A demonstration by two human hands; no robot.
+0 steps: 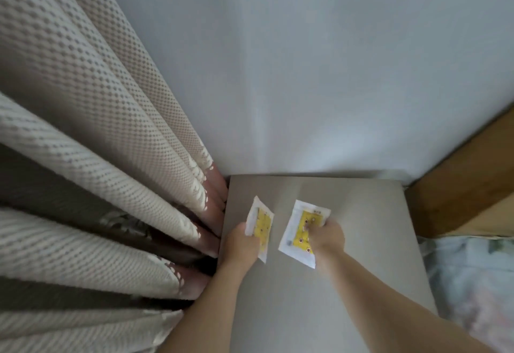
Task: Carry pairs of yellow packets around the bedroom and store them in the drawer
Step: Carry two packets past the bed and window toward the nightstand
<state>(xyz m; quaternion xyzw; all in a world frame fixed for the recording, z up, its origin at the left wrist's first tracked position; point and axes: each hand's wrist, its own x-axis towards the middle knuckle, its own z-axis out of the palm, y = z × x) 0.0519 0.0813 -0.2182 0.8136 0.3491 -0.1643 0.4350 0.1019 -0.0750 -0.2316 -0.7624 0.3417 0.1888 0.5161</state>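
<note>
1. Head view: left hand (242, 242) gripping one yellow packet (263, 227) by its edge, above grey cabinet top (361, 241).
2. Right hand (326, 237) pinching second packet (301, 230), just right of the first.
3. Curtain (97, 158) left of left hand; bedding (472, 283) right of right hand.

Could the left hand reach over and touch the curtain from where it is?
Probably yes: the left hand is right beside the curtain folds with nothing between, though its fingers already grip a yellow packet.
</note>
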